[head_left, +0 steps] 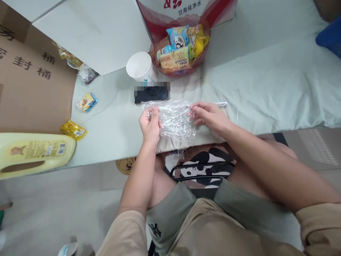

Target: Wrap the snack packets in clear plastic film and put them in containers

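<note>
A crumpled sheet of clear plastic film (176, 122) is stretched between my two hands over the cloth-covered table. My left hand (150, 122) grips its left edge, thumb on top. At the right edge, my right hand (209, 114) pinches the film between thumb and fingertips. A thin white stick-like item (222, 104) lies just past my right hand, partly hidden by it. Directly behind the film is a dark box-like object (151, 94), its top blurred out. A white paper cup (140, 67) stands behind that.
A reddish see-through basket (173, 72) of packaged snacks stands at the back, against a red-and-white carton (213, 12). On the left are a cardboard box (32, 85), a yellow jug (60, 138), a yellow packet (74, 129) and a small blue-and-yellow wrapper (87, 102).
</note>
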The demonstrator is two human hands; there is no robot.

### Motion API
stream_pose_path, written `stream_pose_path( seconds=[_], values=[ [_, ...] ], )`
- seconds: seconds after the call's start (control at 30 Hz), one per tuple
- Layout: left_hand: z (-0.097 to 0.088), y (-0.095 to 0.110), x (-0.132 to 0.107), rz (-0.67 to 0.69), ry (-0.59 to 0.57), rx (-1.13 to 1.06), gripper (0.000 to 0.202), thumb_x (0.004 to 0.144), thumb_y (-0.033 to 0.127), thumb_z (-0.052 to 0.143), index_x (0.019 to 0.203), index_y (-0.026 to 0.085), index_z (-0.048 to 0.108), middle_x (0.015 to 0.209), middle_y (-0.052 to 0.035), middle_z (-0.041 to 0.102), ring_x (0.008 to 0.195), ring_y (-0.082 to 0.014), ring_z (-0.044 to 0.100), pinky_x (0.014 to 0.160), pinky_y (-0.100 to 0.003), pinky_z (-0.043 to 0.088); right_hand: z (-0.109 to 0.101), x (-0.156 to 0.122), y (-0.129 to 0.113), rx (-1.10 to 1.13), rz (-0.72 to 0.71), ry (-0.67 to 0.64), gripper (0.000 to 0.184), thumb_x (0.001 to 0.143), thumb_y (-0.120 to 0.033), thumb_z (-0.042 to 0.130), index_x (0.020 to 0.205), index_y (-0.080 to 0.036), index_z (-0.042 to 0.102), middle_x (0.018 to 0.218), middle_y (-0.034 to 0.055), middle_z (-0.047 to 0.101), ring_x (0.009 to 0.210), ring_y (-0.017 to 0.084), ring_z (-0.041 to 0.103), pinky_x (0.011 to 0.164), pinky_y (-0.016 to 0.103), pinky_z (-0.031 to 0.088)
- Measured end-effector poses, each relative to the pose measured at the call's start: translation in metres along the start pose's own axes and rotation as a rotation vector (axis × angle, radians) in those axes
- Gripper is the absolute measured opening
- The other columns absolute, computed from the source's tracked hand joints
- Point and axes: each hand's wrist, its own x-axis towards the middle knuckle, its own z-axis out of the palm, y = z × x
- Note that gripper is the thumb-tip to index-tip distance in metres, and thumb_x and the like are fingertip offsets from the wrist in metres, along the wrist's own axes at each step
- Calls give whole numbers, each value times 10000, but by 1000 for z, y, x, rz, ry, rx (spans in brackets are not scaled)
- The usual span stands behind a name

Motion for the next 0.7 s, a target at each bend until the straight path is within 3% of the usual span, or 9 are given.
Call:
stream_pose_path(
  seconds=[0.1,0.23,0.37,0.47,0.57,0.63,0.7],
  values=[
    [-1,-1,0,1,24,26,498,779,683,757,762,217,581,407,94,413,316,-64,372,313,-204,200,2,-1,0,-111,-22,-52,296,790,-447,808,745,-174,703,705,29,694,613,111,607,590,253,504],
    [-1,-1,1,-18,44,13,507,765,693,762,783,216,590,415,92,437,314,-61,376,305,-207,166,0,-1,-1,-129,-49,31,342,776,-477,811,680,-178,676,639,12,663,550,95,554,560,255,476],
    [0,-2,0,-3,50,0,487,794,674,749,785,214,587,415,95,420,322,-59,385,317,-197,193,0,-1,1,13,-17,58,331,755,-490,828,866,-202,708,813,27,724,728,139,649,649,265,545],
    [3,-3,-4,-15,6,8,480,808,676,734,802,217,594,423,91,424,319,-65,388,309,-198,198,4,-2,5,43,18,-49,382,751,-442,832,1029,-215,702,929,34,735,813,162,661,706,294,561],
    [3,-3,-6,-32,-44,7,493,782,690,750,806,221,599,450,84,454,319,-70,407,302,-197,210,10,-4,6,-97,-10,-192,226,784,-390,784,815,-187,690,743,12,665,672,136,579,625,278,476],
    [0,-1,-4,-42,-85,-9,513,761,712,753,836,222,619,473,72,505,335,-82,457,320,-195,272,11,-4,4,-149,-46,-193,243,809,-378,741,695,-184,649,643,-5,602,603,117,518,585,269,417],
    [-5,0,-1,-73,-186,-32,558,726,739,761,908,222,655,517,43,594,396,-115,560,368,-203,369,10,-4,2,-133,-70,-131,232,809,-379,728,705,-186,652,619,-16,585,573,108,495,562,261,393]
  ],
)
